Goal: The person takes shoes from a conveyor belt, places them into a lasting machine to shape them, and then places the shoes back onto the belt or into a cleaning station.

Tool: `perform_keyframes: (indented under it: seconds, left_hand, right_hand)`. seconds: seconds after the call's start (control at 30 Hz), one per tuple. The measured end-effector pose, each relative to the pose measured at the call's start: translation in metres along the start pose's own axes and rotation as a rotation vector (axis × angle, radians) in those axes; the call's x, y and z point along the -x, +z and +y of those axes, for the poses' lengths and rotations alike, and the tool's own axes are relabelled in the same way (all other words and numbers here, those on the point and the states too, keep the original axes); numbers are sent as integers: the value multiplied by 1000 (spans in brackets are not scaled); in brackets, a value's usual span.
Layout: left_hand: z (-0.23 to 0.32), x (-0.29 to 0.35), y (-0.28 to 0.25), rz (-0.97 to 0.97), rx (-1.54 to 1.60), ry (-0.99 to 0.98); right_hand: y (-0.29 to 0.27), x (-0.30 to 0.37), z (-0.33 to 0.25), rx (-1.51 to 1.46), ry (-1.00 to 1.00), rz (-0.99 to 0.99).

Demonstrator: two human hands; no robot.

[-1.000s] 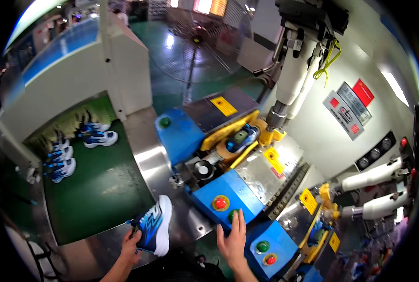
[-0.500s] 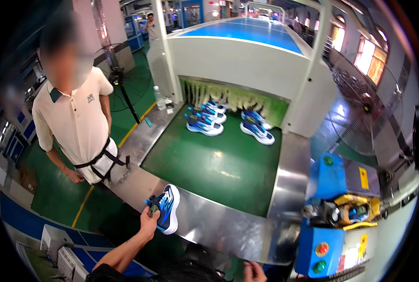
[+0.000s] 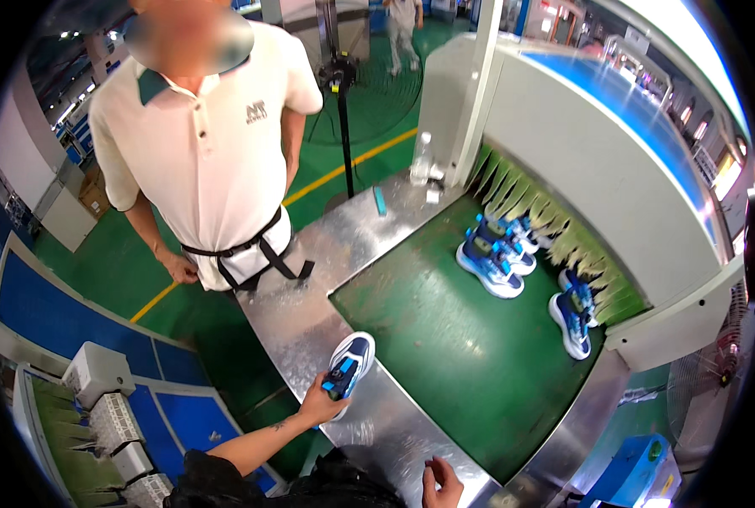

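Observation:
A blue and white sneaker (image 3: 360,356) is in my left hand (image 3: 320,403), whose fingers are closed around its ankle end, over the metal ledge (image 3: 293,334) at the front of the conveyor. The toe points away from me. My right hand (image 3: 442,484) is low in the view near the ledge's edge; its fingers are loosely curled and apart, with nothing in them. On the green belt (image 3: 445,364), matching sneakers stand in two groups by the green fringe curtain (image 3: 555,233): one group (image 3: 493,262) to the left, another (image 3: 573,315) to the right.
A person in a cream polo shirt (image 3: 217,135) stands beyond the ledge on the left. A clear bottle (image 3: 421,161) and a teal strip (image 3: 380,201) lie on the far left ledge. At lower right stands a blue control box (image 3: 636,474); a floor fan (image 3: 342,76) is behind.
My view has swung to the left, so the conveyor sits further right. The sneaker in my left hand has turned, its toe now pointing away. My right hand remains low and free.

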State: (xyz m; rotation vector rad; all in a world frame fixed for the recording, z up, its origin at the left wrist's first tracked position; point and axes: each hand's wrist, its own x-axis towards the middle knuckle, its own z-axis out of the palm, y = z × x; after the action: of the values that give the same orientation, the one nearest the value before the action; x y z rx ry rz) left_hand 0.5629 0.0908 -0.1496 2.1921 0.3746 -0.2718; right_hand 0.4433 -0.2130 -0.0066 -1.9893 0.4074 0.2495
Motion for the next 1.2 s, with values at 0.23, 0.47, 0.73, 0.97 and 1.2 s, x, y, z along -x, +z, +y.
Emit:
perform_keyframes:
  seconds: [0.23,0.47,0.73,0.97,1.2]
  left_hand:
    - [78,-68,-14,184,239,338]
    - [114,-255,74,-115,-381,744]
    - [112,-323,172,-91,-495,797]
    - [119,-333,172,-103,-465,763]
    - [126,-331,172,-93,-521,750]
  right_hand:
    - [-5,-46,32,-162,130,34]
    - [-57,-220,-21,-156,1,-25]
    - [-95,-546,-2,247,-347,86]
    - [-65,-628,36,574,-612,335]
    - [-46,-596,14,409,-466,374]
